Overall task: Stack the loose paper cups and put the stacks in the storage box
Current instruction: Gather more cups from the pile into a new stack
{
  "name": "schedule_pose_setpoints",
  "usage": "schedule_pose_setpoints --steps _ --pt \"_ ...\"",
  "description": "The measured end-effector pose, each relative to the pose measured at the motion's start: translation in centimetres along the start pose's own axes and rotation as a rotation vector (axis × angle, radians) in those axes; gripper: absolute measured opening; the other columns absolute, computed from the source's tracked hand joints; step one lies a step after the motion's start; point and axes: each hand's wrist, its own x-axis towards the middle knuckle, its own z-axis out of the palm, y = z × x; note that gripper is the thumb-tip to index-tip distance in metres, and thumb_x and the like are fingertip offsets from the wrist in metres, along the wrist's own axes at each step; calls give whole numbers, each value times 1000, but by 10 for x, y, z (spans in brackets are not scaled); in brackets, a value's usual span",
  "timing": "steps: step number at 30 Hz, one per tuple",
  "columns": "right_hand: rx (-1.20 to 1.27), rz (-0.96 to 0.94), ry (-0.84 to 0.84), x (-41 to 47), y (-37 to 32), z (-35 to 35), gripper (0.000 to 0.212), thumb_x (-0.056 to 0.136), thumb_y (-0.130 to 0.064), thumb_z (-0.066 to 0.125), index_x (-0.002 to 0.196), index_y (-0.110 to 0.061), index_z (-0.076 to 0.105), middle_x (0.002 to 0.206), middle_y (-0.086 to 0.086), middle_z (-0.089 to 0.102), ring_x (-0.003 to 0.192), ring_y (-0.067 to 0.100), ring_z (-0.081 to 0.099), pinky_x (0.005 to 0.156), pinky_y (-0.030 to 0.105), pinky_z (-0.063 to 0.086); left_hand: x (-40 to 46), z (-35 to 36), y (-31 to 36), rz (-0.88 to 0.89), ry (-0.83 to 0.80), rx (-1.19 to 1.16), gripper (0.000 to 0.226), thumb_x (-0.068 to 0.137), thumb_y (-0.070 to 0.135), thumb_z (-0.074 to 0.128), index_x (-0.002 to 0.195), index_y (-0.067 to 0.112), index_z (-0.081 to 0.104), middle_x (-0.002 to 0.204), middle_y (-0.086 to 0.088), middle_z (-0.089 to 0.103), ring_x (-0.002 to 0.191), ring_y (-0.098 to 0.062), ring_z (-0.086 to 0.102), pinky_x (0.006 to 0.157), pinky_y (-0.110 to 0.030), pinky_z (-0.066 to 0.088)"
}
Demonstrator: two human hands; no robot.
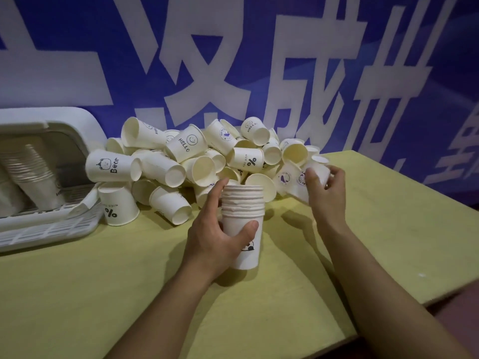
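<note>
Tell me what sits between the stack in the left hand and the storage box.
In the head view, loose cups: an upside-down "%" cup standing by the storage box, and cups lying on their sides toward the stack in the left hand.

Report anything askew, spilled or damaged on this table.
The loose cups lie heaped against the wall, tipped on their sides and upside down, none visibly crushed. The stack in the left hand stands upright. Nothing spilled shows.

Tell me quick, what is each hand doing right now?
Left hand: grips the stack of paper cups, upright.
Right hand: holds a loose paper cup at the pile's edge.
</note>
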Motion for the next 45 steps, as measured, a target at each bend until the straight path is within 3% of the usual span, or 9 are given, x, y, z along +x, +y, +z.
schedule_pose_setpoints --steps 6,10,14,17,24,28,35,40,45 --pt "153 -249 -119 -31 -8 14 56 86 -19 74 121 -51 44 117 -20 59 111 17 61 89 40 58 -5 2 7 12 -327 28 82 57 68 64 125 81 20 117 24 59 100 4 62 84 -28 57" --pt "227 -288 -295 -42 -11 19 60 83 -15 73 128 -45 46 120 0 55 104 20 66 80 34 60 -5 2 5 7 -329 36 87 61 67 65 136 74 22 126 17 58 107 -5 62 90 -39 58" --pt "244 -167 -411 -46 -12 23 23 77 -41 68 96 -29 66 95 -3 66 85 19 66 70 33 56 -4 0 1 -9 -293 20 96 61 66 66 141 73 14 130 18 60 109 -5 63 93 -41 56" --pt "289 -84 -411 -43 -10 24 33 76 -53 73 80 -22 61 83 2 61 78 20 58 72 39 50 -2 -1 0 -15 -269 4 94 61 65 68 138 76 15 123 26 61 107 -1 64 93 -42 57" --pt "243 -130 -510 -46 -8 22 38 88 -40 66 125 -45 60 105 14 63 96 18 67 81 31 57 -2 -2 4 -22 -214 -2 92 59 67 68 132 77 14 115 24 63 98 1 66 89 -41 57" --pt "12 -266 -610 -48 -9 21 36 89 -56 46 109 -41 72 98 -5 59 93 3 57 83 12 43 -3 -3 5 -5 -159 57 107 58 69 65 141 70 -2 122 9 61 101 -12 66 89 -41 56" --pt "-632 -574 -394 -14 -10 -14 42 82 -43 55 124 -45 60 115 -17 53 116 18 46 100 33 34 0 -2 0 11 -65 16 90 60 68 66 138 69 20 114 30 56 93 0 67 86 -38 56" --pt "-1254 -197 -646 -6 -13 -32 62 79 -59 62 137 -41 51 142 -6 50 132 23 35 107 46 26 0 -1 0 14 -81 24 90 59 68 66 136 72 20 116 29 57 93 0 66 86 -36 56" --pt "-1261 13 -808 -7 -17 -27 52 79 -50 70 128 -41 55 111 -16 64 100 9 57 93 37 52 1 0 -2 24 -92 29 91 60 69 66 138 70 19 122 20 59 97 -6 67 87 -39 56"
